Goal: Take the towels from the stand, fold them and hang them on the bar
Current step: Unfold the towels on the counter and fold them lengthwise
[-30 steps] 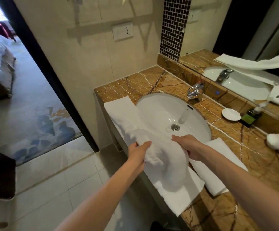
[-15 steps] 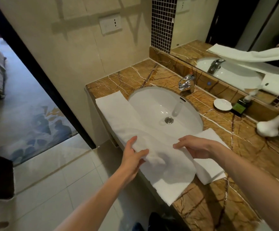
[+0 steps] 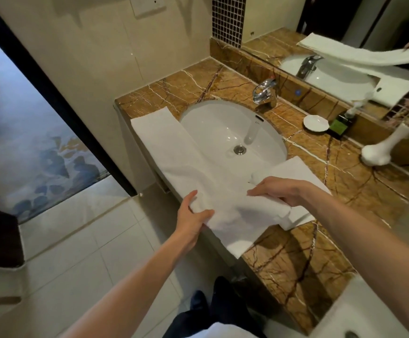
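Note:
A long white towel [image 3: 174, 152] lies along the front edge of the brown marble counter [image 3: 303, 259], partly over the sink [image 3: 223, 128]. Its near end is doubled over and hangs past the counter edge. My left hand [image 3: 193, 215] grips the towel's folded near edge, thumb on top. My right hand [image 3: 279, 191] holds the fold from the other side, fingers stretched over the cloth. Under my right hand lies a second folded white towel [image 3: 298, 169]. No hanging bar or stand is in view.
A chrome tap [image 3: 263, 92] stands behind the sink. A white soap dish [image 3: 315, 123], a dark green bottle [image 3: 340, 125] and a white vase [image 3: 384, 147] sit along the mirror [image 3: 345, 28]. A doorway [image 3: 28, 132] opens at left.
The raised hump of towel between my hands has been lowered flat onto the counter. Both hands moved down and slightly apart, and my view has tipped further down.

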Available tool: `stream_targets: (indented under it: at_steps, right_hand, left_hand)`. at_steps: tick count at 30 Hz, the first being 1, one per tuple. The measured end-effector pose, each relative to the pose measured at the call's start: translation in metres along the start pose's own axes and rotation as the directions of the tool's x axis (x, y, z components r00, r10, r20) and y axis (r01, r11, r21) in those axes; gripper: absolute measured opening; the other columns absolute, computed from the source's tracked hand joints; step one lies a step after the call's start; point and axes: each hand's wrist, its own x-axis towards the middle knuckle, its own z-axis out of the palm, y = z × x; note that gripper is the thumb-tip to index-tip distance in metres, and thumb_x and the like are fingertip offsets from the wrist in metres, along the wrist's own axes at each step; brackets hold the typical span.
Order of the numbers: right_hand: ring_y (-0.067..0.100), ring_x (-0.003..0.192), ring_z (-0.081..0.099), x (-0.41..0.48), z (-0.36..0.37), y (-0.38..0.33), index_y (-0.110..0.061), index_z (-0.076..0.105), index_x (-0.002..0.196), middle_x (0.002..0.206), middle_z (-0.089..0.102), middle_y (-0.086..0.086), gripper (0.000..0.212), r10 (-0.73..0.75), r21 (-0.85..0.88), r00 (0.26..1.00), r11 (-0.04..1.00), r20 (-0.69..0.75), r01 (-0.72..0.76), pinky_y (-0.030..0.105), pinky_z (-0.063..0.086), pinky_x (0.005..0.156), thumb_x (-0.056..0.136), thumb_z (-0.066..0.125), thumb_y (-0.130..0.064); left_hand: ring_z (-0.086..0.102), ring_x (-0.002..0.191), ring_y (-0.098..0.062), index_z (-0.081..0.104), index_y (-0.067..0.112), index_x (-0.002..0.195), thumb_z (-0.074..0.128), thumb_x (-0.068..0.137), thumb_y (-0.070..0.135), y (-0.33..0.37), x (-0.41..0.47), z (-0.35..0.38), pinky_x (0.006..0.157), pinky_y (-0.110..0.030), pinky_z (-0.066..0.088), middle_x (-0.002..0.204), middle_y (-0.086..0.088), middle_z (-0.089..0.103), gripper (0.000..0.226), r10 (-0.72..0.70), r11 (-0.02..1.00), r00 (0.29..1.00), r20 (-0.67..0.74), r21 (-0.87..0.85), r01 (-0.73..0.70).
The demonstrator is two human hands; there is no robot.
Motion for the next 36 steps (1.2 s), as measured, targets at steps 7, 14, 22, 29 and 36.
stream_targets:
  at_steps: [7,14,22,29,36]
  right_hand:
    - [0.025,0.102,0.068,-0.004,0.005,0.020,-0.006,0.062,0.119,0.110,0.072,0.007,0.035,0.084,0.029,0.994,0.996,0.073,-0.086,0.040,0.051,0.097,0.091,0.064,-0.026]
    - [0.032,0.109,0.064,-0.005,0.007,0.026,-0.005,0.063,0.116,0.117,0.067,0.016,0.037,0.093,-0.078,0.995,0.993,0.023,-0.091,0.051,0.048,0.097,0.086,0.070,-0.026]
    - [0.032,0.099,0.065,-0.006,-0.002,0.039,-0.004,0.061,0.117,0.112,0.066,0.015,0.035,0.126,-0.144,0.990,0.981,-0.059,-0.133,0.045,0.055,0.085,0.088,0.067,-0.023]
    - [0.029,0.088,0.066,-0.001,0.006,0.049,-0.010,0.062,0.096,0.106,0.063,0.013,0.015,0.126,-0.331,0.983,0.929,-0.135,-0.165,0.035,0.059,0.060,0.086,0.068,-0.019]
    - [0.029,0.088,0.065,-0.002,0.010,0.052,-0.010,0.061,0.094,0.102,0.061,0.011,0.014,0.132,-0.366,0.980,0.913,-0.148,-0.179,0.042,0.061,0.066,0.086,0.069,-0.018]
  left_hand:
    - [0.062,0.106,-0.027,0.048,0.035,0.123,0.078,0.073,0.004,-0.025,-0.017,0.000,0.070,-0.038,0.058,0.131,-0.003,0.050,0.066,-0.154,0.985,0.987,0.052,-0.065,0.157]
    - [0.056,0.110,-0.022,0.038,0.036,0.136,0.077,0.073,0.001,-0.038,-0.029,0.014,0.069,-0.037,0.059,0.126,0.001,0.051,0.082,-0.154,0.987,0.983,0.103,0.065,0.148]
    - [0.053,0.104,-0.016,0.036,0.037,0.136,0.067,0.077,-0.009,-0.046,-0.036,0.017,0.063,-0.027,0.057,0.120,0.005,0.048,0.081,-0.130,0.982,0.987,0.094,0.153,0.114]
    - [0.056,0.101,-0.016,0.033,0.031,0.140,0.066,0.080,-0.007,-0.053,-0.043,0.017,0.067,-0.033,0.059,0.122,0.005,0.047,0.079,-0.118,0.963,0.989,0.090,0.252,0.092]
    - [0.057,0.098,-0.014,0.032,0.027,0.143,0.060,0.083,-0.010,-0.056,-0.045,0.012,0.065,-0.031,0.058,0.115,0.013,0.046,0.076,-0.134,0.973,0.988,0.070,0.198,0.118]
